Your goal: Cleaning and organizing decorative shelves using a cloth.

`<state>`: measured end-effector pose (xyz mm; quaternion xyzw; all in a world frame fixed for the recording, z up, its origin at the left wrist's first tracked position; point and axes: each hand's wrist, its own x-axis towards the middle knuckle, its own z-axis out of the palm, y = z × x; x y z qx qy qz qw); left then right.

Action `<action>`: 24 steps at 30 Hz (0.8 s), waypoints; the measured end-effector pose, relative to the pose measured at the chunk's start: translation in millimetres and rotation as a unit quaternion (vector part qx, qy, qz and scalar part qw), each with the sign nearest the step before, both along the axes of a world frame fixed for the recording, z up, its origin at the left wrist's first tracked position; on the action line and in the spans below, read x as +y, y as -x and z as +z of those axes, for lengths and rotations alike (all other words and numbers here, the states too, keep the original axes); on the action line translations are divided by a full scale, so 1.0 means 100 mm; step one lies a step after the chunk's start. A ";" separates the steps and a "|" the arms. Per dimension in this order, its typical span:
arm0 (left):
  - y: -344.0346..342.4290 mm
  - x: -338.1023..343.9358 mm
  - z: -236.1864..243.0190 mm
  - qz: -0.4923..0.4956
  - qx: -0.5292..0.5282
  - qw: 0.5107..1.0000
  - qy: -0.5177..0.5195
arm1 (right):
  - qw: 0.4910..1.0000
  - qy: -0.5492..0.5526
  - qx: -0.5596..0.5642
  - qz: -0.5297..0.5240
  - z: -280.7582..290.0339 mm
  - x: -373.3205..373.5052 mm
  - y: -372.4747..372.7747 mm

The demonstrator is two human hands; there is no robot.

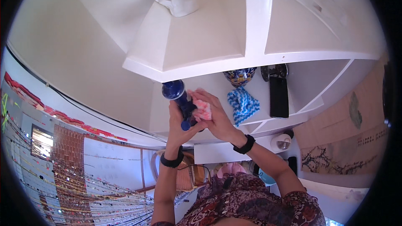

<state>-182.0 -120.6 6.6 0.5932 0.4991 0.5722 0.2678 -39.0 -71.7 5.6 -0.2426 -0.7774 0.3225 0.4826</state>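
A dark blue glossy ornament [179, 98], with a wide round end and a pale ring below it, is held up in front of the white shelf. My left hand [176, 122] wraps round its lower part; I cannot make out its exact kind. My right hand [221, 121] is closed on a pink-and-white cloth [204, 109] and presses it to the ornament's right side. Right of my hands, a blue-and-white striped cloth [243, 105] lies on the shelf by a patterned blue-and-gold pot [240, 76]. Both wrists wear black bands.
A black phone [279, 98] and a dark shiny object [274, 72] lie on the shelf at right. Above my hands runs the white edge of an upper shelf [201, 68], with a white plastic bag [180, 2] higher up. Beaded strands [83, 188] hang at lower left.
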 end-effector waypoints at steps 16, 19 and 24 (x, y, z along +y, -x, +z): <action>-0.13 -0.02 0.09 0.030 0.000 1.000 -0.001 | 0.935 0.261 0.221 0.095 -0.36 -0.08 0.17; -0.16 0.02 0.07 0.019 -0.023 0.998 -0.063 | 0.977 0.146 0.148 0.046 -0.39 0.15 0.21; -0.19 -0.02 0.06 0.023 0.001 0.998 -0.064 | 0.858 0.434 0.013 0.273 -0.31 0.64 0.19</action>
